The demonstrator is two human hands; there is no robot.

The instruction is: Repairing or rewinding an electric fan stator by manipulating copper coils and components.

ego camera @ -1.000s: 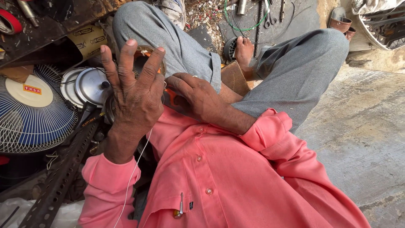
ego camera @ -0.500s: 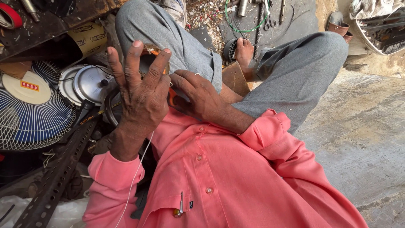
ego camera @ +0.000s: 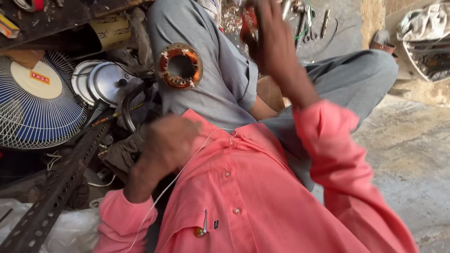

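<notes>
The hands parted: the left hand (ego camera: 171, 140) dropped toward the shirt, the right hand (ego camera: 267, 35) rose, leaving the stator (ego camera: 180, 65) uncovered beyond the left fingertips.

Bare concrete floor (ego camera: 412, 154) carries a fan (ego camera: 35, 105), perhaps scattered tools (ego camera: 311, 23).

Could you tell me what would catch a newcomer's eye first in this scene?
Most striking is the pink shirt filling the lower middle. Next comes the orange wound ring resting on the grey knee, upper centre, with the right hand raised beside it. A blue fan sits at the left edge.
</notes>
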